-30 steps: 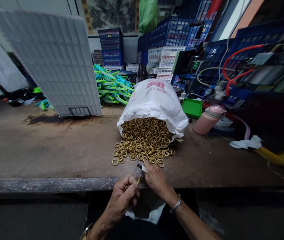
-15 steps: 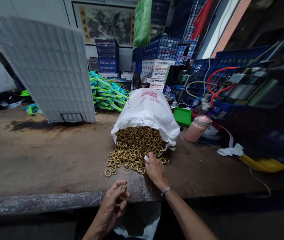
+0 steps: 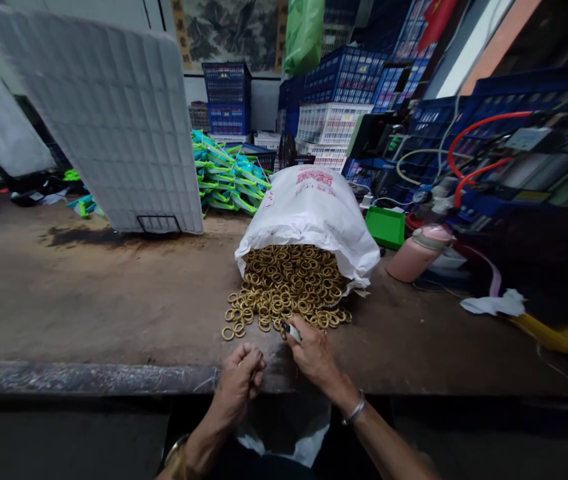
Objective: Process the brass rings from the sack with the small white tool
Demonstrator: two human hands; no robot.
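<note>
Pulled back to the edge of the brass rings (image 3: 289, 283), the right hand (image 3: 315, 355) pinches a small tool (image 3: 293, 331), the left hand (image 3: 241, 375) curls shut; each ring seems hard, slick, best pinched by its rim.

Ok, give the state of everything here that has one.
White woven sack: lying on its side, mouth open.
Brass rings: spilled from the sack onto the workbench.
Pink cylindrical bottle: on its side, capped.
White grid panel: propped up, leaning.
Left hand: fingers curled shut, contents hidden.
Right hand: pinching a small white tool.
</note>
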